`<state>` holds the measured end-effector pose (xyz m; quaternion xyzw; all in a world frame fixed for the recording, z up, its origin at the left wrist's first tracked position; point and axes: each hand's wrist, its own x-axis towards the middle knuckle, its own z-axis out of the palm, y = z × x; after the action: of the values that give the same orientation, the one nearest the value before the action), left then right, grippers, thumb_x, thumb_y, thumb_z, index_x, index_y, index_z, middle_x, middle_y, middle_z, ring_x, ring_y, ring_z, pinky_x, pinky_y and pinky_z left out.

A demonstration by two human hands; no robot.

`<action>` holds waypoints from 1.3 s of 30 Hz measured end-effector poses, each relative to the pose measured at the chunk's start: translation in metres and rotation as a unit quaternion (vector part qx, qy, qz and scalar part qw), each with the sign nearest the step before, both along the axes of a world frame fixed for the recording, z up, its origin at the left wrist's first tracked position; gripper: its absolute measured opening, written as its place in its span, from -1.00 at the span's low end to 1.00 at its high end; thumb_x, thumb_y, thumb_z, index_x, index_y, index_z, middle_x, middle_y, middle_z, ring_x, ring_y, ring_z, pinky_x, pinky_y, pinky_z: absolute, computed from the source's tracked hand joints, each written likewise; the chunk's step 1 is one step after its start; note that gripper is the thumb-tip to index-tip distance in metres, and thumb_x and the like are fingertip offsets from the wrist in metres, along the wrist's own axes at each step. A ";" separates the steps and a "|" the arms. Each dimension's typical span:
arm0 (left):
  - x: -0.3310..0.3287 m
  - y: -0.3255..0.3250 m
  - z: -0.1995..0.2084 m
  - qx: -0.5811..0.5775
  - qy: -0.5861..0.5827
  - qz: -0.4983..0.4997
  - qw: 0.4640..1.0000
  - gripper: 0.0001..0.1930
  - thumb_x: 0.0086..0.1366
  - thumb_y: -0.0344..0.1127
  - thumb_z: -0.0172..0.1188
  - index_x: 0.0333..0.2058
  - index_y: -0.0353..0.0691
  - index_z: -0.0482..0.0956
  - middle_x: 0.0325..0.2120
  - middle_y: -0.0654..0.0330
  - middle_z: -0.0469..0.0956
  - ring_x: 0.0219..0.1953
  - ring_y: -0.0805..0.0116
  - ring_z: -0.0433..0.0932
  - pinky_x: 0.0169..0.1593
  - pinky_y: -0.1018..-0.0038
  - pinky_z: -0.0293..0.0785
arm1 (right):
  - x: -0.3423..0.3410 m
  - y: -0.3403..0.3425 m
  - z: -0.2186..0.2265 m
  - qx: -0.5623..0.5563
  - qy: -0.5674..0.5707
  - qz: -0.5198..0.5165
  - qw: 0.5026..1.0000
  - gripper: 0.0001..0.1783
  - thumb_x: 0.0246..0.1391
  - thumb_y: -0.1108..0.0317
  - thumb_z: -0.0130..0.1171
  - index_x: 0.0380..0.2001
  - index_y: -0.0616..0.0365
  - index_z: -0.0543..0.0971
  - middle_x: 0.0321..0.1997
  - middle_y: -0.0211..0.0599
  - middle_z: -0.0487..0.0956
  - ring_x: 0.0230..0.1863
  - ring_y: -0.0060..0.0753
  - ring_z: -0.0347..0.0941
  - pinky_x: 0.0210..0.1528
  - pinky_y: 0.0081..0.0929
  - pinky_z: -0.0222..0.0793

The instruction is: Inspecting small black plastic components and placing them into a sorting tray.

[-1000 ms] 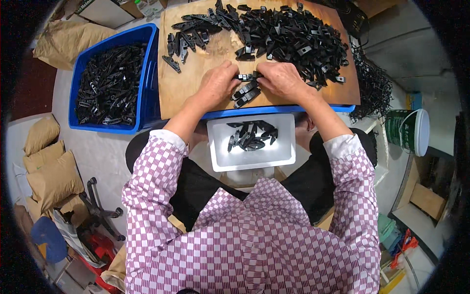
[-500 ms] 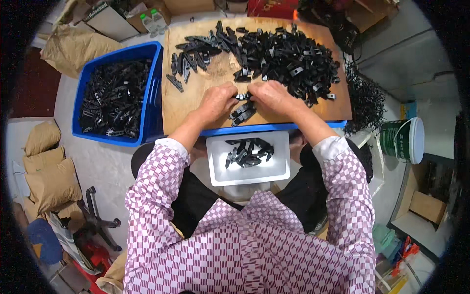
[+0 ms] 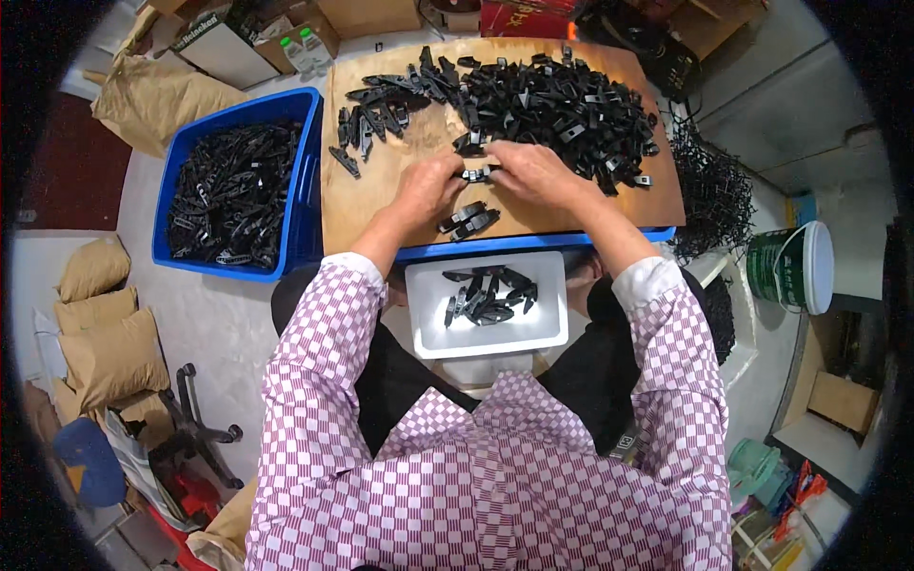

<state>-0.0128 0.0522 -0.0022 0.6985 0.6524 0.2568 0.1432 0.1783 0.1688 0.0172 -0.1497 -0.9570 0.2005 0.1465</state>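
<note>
My left hand (image 3: 430, 185) and my right hand (image 3: 535, 172) meet over the wooden board, fingers pinched on the two ends of a small black plastic part (image 3: 475, 175). Its details are too small to make out. Just below, nearer to me, a few longer black plastic pieces (image 3: 468, 221) lie side by side at the board's front edge. Beyond my right hand spreads a large heap of black plastic parts (image 3: 562, 109). Slimmer black pieces (image 3: 376, 109) lie scattered at the board's far left.
A white tray (image 3: 487, 347) with several black pieces sits between my knees. On the left stands a blue crate (image 3: 309, 181) full of black parts. The wooden board (image 3: 367, 205) rests on something blue. A green bucket (image 3: 776, 269) stands at the right, brown paper sacks (image 3: 119, 357) at the left.
Both hands, with the small part between them, have moved slightly farther from me relative to the pieces at the front edge. The whole view has shifted a little.
</note>
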 end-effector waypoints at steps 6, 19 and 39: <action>0.007 0.002 0.002 -0.006 -0.005 0.000 1.000 -0.85 0.14 -0.36 0.23 -0.33 -0.24 0.51 -0.33 0.04 0.50 -0.24 -0.05 0.53 -0.21 0.16 0.44 | 0.004 -0.001 -0.009 0.016 -0.049 -0.012 0.999 -0.78 0.09 0.27 0.15 -0.33 0.20 0.46 -0.17 -0.06 0.55 -0.23 0.10 0.52 -0.22 -0.08 0.47; 0.008 -0.001 0.005 -0.003 -0.001 -0.016 1.000 -0.86 0.15 -0.38 0.22 -0.34 -0.26 0.49 -0.33 0.06 0.48 -0.24 -0.04 0.52 -0.22 0.17 0.43 | 0.017 -0.007 0.004 0.022 0.027 -0.059 0.998 -0.78 0.07 0.25 0.18 -0.38 0.17 0.44 -0.42 -0.06 0.55 -0.34 0.05 0.54 -0.35 -0.09 0.45; 0.006 0.003 0.004 -0.009 -0.028 -0.016 0.999 -0.87 0.14 -0.40 0.22 -0.34 -0.24 0.49 -0.36 0.07 0.46 -0.26 -0.03 0.52 -0.23 0.19 0.43 | -0.007 0.001 -0.002 0.007 -0.126 -0.006 0.992 -0.74 0.08 0.23 0.17 -0.30 0.18 0.40 -0.50 0.04 0.57 -0.37 0.13 0.55 -0.35 0.00 0.42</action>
<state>-0.0064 0.0554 0.0019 0.7005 0.6388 0.2680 0.1715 0.1718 0.1695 0.0156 -0.1787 -0.9683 0.1727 0.0275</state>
